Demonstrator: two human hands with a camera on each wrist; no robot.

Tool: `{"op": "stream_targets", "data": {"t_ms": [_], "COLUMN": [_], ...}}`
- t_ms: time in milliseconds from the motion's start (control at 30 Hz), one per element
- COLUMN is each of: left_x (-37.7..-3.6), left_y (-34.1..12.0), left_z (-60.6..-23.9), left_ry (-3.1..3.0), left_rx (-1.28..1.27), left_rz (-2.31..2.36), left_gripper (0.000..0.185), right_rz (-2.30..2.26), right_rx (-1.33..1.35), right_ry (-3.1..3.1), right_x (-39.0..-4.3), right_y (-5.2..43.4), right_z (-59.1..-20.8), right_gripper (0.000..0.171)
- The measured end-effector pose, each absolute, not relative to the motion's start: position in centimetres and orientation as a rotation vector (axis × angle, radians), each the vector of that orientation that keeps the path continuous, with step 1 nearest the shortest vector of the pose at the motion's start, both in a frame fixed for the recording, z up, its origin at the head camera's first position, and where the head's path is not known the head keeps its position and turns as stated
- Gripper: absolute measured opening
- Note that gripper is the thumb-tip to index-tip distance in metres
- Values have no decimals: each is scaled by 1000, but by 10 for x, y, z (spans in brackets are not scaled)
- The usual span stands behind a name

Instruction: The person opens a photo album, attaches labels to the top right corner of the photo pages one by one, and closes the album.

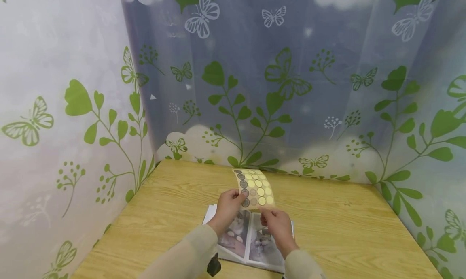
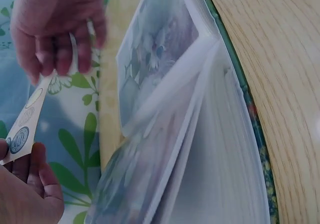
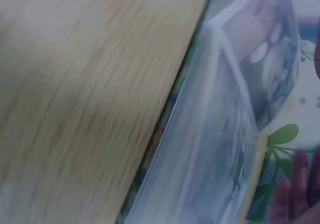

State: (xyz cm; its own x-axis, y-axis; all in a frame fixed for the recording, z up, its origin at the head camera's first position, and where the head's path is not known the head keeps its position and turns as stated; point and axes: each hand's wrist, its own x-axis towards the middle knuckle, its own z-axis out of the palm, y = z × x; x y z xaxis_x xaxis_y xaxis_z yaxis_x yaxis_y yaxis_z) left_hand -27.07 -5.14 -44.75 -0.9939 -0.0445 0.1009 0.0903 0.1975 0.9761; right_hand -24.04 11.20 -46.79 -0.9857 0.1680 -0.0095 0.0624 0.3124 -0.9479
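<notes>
Both hands pinch a sticker sheet (image 1: 255, 188) upright over the open photo album (image 1: 251, 238) on the wooden table (image 1: 346, 226): left hand (image 1: 228, 202) on its left edge, right hand (image 1: 277, 224) at the bottom corner. Sheet looks thin, light & floppy, prob best held by edges, not dots.

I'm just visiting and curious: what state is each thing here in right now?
Sticker sheet: held up above the album, several round stickers still on it.
Photo album: lying open on the table, cat pictures showing.
Left hand: pinching the sheet's left edge.
Right hand: gripping the sheet's bottom edge.
</notes>
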Motion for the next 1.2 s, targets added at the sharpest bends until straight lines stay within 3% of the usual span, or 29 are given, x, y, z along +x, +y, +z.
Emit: {"op": "stream_targets", "data": {"t_ms": [200, 400, 1200], "left_x": [-269, -267, -265], "left_y": [-55, -52, -52], "left_z": [-451, -457, -460], "left_ry": [-2374, -2352, -2344], "left_rx": [-49, -99, -243], "left_rz": [-1944, -1997, -2178], "left_gripper": [30, 28, 26], "right_rz": [1194, 860, 1329], "right_rx": [10, 265, 112], "right_ry": [-2482, -2496, -2573], "right_x": [-244, -249, -246], "right_y": [114, 110, 102], "right_z": [-464, -462, -460], "right_gripper": [22, 23, 22]}}
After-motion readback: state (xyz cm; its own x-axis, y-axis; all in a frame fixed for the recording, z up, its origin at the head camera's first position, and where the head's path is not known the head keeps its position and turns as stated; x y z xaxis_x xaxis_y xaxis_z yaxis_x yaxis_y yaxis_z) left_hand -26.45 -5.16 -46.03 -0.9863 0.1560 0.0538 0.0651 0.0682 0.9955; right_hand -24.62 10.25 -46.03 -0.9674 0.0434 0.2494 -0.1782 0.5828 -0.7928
